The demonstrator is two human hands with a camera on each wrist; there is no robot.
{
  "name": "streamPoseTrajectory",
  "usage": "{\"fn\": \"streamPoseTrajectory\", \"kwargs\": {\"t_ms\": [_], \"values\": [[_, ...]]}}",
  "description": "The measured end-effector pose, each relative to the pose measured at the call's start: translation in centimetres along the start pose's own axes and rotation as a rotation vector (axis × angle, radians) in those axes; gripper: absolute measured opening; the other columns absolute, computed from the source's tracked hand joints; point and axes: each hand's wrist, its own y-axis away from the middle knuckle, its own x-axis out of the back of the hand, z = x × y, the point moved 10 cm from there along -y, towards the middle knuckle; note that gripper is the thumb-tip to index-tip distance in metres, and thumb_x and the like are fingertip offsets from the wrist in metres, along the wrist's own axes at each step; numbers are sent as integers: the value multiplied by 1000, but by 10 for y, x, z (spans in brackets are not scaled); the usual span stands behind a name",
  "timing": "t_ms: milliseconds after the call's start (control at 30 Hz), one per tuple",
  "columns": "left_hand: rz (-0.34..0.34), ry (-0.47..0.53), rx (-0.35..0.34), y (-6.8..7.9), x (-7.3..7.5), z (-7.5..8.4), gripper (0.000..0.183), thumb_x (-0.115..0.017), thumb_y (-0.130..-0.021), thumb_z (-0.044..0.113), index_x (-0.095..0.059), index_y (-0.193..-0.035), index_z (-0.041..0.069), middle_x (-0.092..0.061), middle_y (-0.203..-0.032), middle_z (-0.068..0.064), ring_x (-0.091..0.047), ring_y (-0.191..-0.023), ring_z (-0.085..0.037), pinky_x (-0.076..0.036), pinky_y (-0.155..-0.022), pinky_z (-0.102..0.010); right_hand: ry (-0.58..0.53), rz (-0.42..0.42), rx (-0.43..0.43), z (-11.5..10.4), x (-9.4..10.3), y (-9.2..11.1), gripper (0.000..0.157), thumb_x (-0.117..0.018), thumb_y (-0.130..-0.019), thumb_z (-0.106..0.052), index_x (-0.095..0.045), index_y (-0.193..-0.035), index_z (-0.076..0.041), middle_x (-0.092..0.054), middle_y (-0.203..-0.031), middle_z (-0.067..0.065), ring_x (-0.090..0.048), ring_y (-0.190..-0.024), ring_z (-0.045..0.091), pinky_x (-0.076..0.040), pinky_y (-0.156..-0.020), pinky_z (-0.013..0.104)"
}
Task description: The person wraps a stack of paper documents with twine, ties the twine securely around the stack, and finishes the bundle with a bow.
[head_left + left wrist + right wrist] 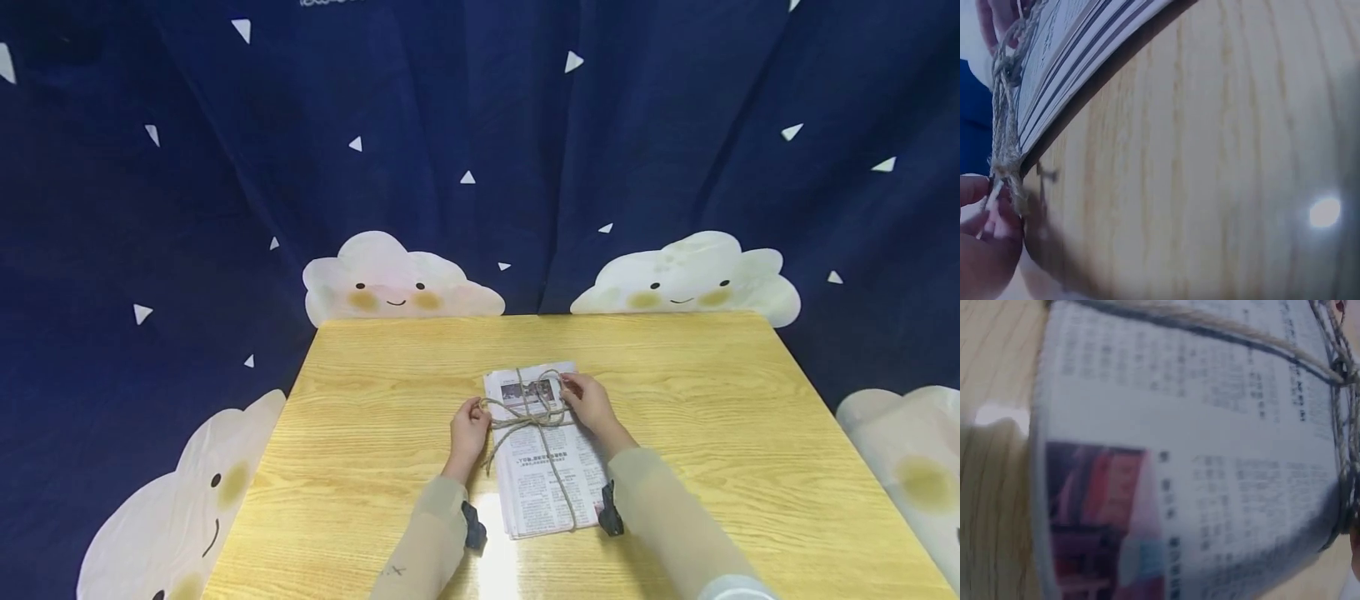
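Observation:
A stack of folded newspapers (pixel 521 496) lies on the table, bound crosswise with brown twine (pixel 536 420) knotted near its upper half. Loops and loose ends spread out from the knot. At the left edge of the stack, my left hand (pixel 470 429) pinches a twine loop between thumb and fingers; the left wrist view shows these fingers (pixel 1004 222) on the strands. My right hand (pixel 591 404) pinches a loop at the upper right edge. Most of that hand is outside the right wrist view, where twine (pixel 1222 324) crosses the printed newspaper (pixel 1241 500).
The stack rests on a light wooden table (pixel 390 375). Behind and around it hangs a dark blue curtain (pixel 420 108) with white triangles and smiling clouds (pixel 397 279). Dark wrist cameras (pixel 474 527) sit on both forearms beside the stack.

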Motion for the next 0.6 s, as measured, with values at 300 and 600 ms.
{"fn": "streamPoseTrajectory", "kwargs": {"t_ms": [300,600], "values": [[71,-195,1,12,11,11,17,-64,-77,3,-51,-86,-2,-57,-65,-7,-51,-57,-13,-45,-53,-25,217,-95,42,3,7,9,22,-59,-83,-8,-63,-103,0,-61,-97,15,-56,-93,34,-33,-86,55],[-141,-345,-115,27,-11,23,13,-73,-73,7,-62,-70,2,-53,-61,0,-45,-54,-6,-41,-49,-17,320,-142,60,-12,13,27,11,-69,-78,-15,-63,-70,-11,-58,-69,-2,-52,-70,20,-30,-80,46]]}}
